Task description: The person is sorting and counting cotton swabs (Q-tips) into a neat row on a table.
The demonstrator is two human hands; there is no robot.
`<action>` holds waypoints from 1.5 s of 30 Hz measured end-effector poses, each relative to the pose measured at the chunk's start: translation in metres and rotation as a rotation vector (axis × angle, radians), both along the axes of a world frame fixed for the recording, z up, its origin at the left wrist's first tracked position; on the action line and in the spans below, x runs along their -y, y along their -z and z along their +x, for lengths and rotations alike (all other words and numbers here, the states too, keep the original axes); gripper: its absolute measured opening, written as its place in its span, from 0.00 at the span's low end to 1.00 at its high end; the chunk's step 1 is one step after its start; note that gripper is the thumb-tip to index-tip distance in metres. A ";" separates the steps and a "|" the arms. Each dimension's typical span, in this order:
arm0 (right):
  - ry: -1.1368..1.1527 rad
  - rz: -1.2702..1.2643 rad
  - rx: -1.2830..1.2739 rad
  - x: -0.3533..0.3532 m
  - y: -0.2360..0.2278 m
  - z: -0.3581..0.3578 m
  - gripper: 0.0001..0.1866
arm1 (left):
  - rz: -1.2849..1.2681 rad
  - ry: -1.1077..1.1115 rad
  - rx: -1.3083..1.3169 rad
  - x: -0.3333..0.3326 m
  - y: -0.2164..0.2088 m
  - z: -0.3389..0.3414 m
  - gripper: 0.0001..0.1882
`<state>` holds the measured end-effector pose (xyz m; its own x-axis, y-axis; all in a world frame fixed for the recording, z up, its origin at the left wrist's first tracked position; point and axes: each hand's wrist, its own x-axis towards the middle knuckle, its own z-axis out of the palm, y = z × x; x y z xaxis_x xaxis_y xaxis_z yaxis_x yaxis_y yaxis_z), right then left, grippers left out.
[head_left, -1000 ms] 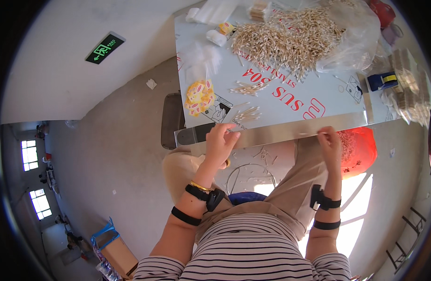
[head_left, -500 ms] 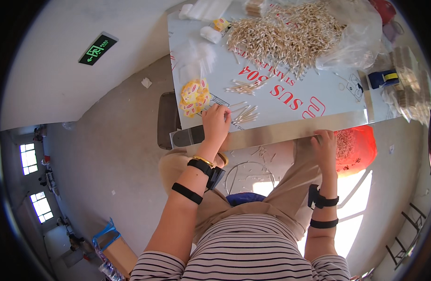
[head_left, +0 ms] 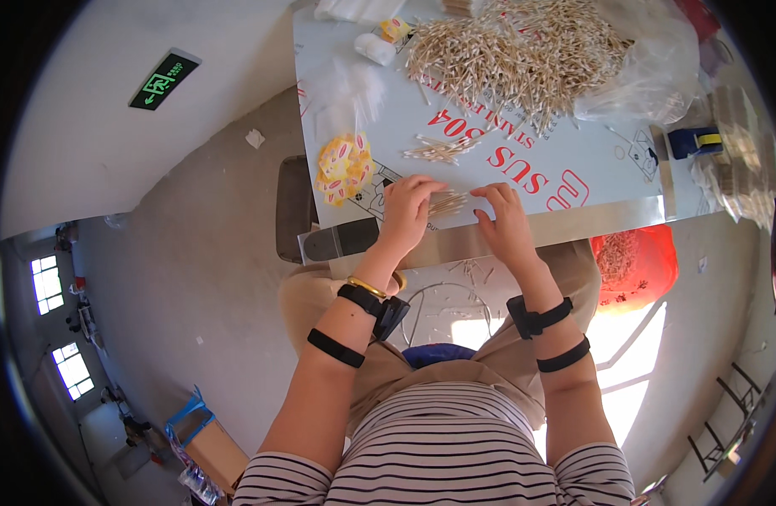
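A small bunch of cotton swabs (head_left: 448, 203) lies on the sheet-covered table near its front edge, between my two hands. My left hand (head_left: 407, 209) is at the left end of this bunch, its fingers stretched out over the swabs; its thumb is partly hidden. Just right of the bunch, my right hand (head_left: 508, 223) has thumb and fingers apart, with nothing seen between them. Farther back lies a second small bunch of swabs (head_left: 441, 149). Beyond it spreads a large heap of loose swabs (head_left: 523, 59). Yellow-and-red printed labels (head_left: 344, 169) are piled left of my left hand.
Clear plastic bags (head_left: 346, 94) lie at the table's left, and a large clear bag (head_left: 645, 80) borders the heap. A blue tape dispenser (head_left: 693, 142) and stacked packs (head_left: 746, 152) stand right. A red bag (head_left: 637, 266) of sticks hangs below the metal table edge (head_left: 573, 221).
My right hand has come up from the table edge by the red bag and moved left to the small bunch. My left hand has shifted slightly right, fingers reaching farther over the swabs.
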<state>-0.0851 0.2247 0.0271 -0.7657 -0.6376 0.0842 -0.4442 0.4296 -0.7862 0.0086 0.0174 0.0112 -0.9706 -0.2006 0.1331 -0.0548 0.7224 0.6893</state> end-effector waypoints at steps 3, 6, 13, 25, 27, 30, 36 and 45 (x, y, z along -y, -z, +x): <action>-0.007 0.002 -0.029 0.004 0.011 -0.001 0.22 | -0.020 -0.173 -0.057 0.005 0.003 0.019 0.22; -0.028 0.035 -0.043 0.008 0.017 -0.001 0.24 | -0.089 -0.213 -0.030 -0.001 0.010 0.036 0.25; -0.015 -0.016 -0.069 0.023 0.020 -0.002 0.23 | -0.020 -0.242 -0.072 -0.009 0.013 0.034 0.27; 0.032 0.275 -0.297 0.101 0.012 -0.050 0.12 | -0.105 -0.410 -0.148 -0.007 0.029 0.025 0.18; 0.024 0.289 -0.326 0.102 0.021 -0.050 0.12 | -0.142 -0.430 -0.103 -0.009 0.029 0.025 0.17; 0.018 0.274 -0.343 0.101 0.030 -0.052 0.11 | -0.162 -0.430 -0.094 -0.009 0.029 0.025 0.17; -0.057 0.143 -0.285 0.088 0.031 -0.055 0.08 | -0.167 -0.431 -0.095 -0.006 0.029 0.025 0.17; -0.121 0.168 -0.307 0.055 0.041 -0.050 0.15 | -0.231 -0.367 -0.145 -0.017 0.039 0.010 0.27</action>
<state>-0.1347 0.1697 -0.0136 -0.6392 -0.7465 0.1850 -0.7042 0.4714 -0.5310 0.0184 0.0343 -0.0273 -0.8089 -0.4771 0.3436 -0.2510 0.8087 0.5320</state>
